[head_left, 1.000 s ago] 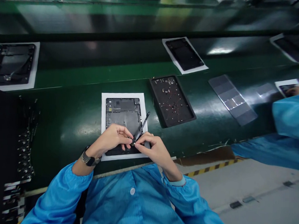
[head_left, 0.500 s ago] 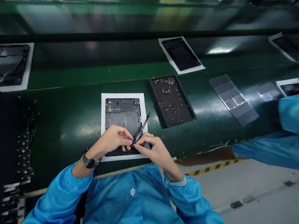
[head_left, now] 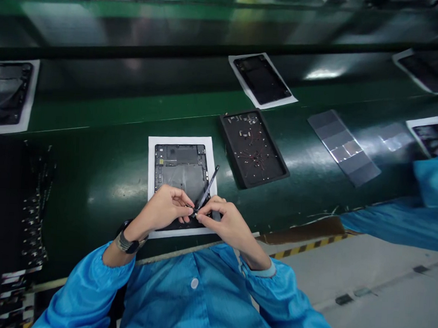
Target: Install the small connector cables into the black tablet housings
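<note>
An open dark tablet housing (head_left: 180, 170) lies on a white sheet (head_left: 151, 150) at the near edge of the green belt. Over its lower part, my left hand (head_left: 166, 207) and my right hand (head_left: 221, 218) meet, fingers pinched together. Between them they hold the lower end of a thin dark strip (head_left: 206, 190) that slants up to the right above the housing. My left wrist wears a watch (head_left: 126, 240).
A black tray of small parts (head_left: 254, 148) lies to the right of the housing. More tablets on white sheets sit at far centre (head_left: 262, 79) and far left (head_left: 6, 94). Grey film sheets (head_left: 343, 146) lie right. A co-worker's blue sleeve (head_left: 414, 213) reaches in at right. A dark parts rack (head_left: 17, 222) stands left.
My hands have stayed pinched on the strip, shifting only slightly. The tablets on the far belt have slid left. The co-worker's arm has drawn back to the right.
</note>
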A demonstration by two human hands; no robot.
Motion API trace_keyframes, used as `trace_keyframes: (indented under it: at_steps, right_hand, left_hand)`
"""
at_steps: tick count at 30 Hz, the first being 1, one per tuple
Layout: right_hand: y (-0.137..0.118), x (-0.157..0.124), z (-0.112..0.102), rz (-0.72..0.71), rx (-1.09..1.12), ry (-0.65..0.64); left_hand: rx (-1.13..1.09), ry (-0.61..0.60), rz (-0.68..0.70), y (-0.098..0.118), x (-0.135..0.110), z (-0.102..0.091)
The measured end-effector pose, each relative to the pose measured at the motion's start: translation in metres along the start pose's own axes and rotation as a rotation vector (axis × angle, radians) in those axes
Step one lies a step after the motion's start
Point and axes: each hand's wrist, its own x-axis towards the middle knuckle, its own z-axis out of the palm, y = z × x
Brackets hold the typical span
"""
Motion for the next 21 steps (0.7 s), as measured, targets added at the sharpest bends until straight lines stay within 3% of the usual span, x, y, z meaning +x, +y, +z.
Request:
trace_keyframes:
  at_steps: [9, 21]
  right_hand:
    - [0.002, -0.001, 0.002, -0.006, -0.028, 0.024]
    - [0.011, -0.002, -0.002, -0.062, 0.057, 0.013]
  left_hand:
    - [0.002, 0.028, 0.03, -0.004, 0.0, 0.0]
    - [-0.104, -0.095, -0.017, -0.008, 0.008, -0.003]
